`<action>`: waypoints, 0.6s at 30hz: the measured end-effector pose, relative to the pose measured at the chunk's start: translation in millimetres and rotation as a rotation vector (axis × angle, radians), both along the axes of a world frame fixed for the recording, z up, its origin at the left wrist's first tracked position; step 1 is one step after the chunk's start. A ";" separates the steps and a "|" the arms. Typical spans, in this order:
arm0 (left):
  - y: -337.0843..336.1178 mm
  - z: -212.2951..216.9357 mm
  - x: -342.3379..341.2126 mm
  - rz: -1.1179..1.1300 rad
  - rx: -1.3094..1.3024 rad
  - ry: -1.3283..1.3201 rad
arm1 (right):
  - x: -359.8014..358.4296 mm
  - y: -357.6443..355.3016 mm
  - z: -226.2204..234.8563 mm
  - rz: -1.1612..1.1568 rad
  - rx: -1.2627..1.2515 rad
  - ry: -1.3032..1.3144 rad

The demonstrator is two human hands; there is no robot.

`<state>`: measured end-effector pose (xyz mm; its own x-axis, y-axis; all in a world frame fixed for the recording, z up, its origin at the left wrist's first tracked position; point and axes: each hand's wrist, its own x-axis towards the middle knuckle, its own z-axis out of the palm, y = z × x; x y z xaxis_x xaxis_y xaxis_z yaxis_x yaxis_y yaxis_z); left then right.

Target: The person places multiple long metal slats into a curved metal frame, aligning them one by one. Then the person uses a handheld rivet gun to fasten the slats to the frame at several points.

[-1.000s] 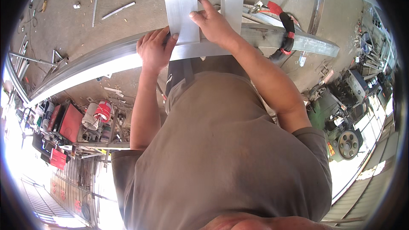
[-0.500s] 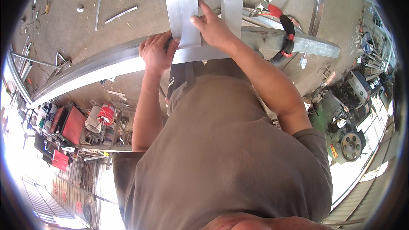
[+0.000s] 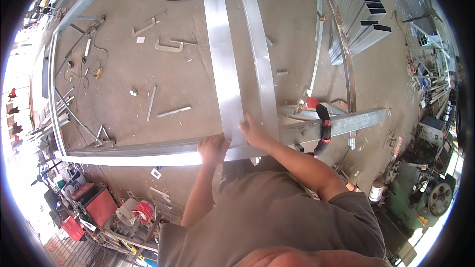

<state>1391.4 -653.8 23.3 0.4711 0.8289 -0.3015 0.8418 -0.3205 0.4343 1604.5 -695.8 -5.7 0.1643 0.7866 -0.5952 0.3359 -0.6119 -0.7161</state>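
A long, flat silvery metal tube [image 3: 222, 54] runs away from me, its near end lying on a bright metal crossbeam [image 3: 143, 160]. My left hand [image 3: 213, 149] is closed over the crossbeam, against the left edge of the tube's near end. On the tube's right edge my right hand [image 3: 256, 133] is closed, thumb on the upper face and the other fingers partly hidden. Beside it to the right, a second metal tube [image 3: 261, 64] runs nearly parallel and also meets the crossbeam.
A black cable bundle with red tape [image 3: 324, 128] hangs over the beam's right part. Several stacked rectangular tubes [image 3: 354, 34] lie far right. C-shaped clamps [image 3: 169, 47] and metal offcuts [image 3: 174, 111] are on the floor. A red box [image 3: 101, 206] stands near left, a green machine [image 3: 410, 190] near right.
The view has tilted forward, showing more floor and the tubes' farther lengths. Both hands keep about the same places on the metal.
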 end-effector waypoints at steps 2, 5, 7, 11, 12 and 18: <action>-0.8 3.4 0.9 -0.008 -0.017 0.030 | -3.0 -6.0 -0.6 0.009 0.002 -0.052; -1.3 5.4 2.2 -0.016 0.002 0.023 | -5.3 -12.6 -0.2 0.015 0.042 -0.069; -1.5 5.8 2.8 -0.019 0.030 -0.005 | -5.9 -15.9 0.9 -0.032 0.120 0.006; -2.3 5.6 3.0 -0.022 0.068 -0.042 | -4.8 -21.7 4.2 -0.016 0.144 0.000; -2.5 5.3 2.7 -0.025 0.067 -0.027 | -4.5 -23.6 6.3 -0.019 0.153 0.012; -4.1 -0.8 0.1 -0.038 0.048 -0.064 | 11.9 -35.2 42.9 0.045 0.356 -0.173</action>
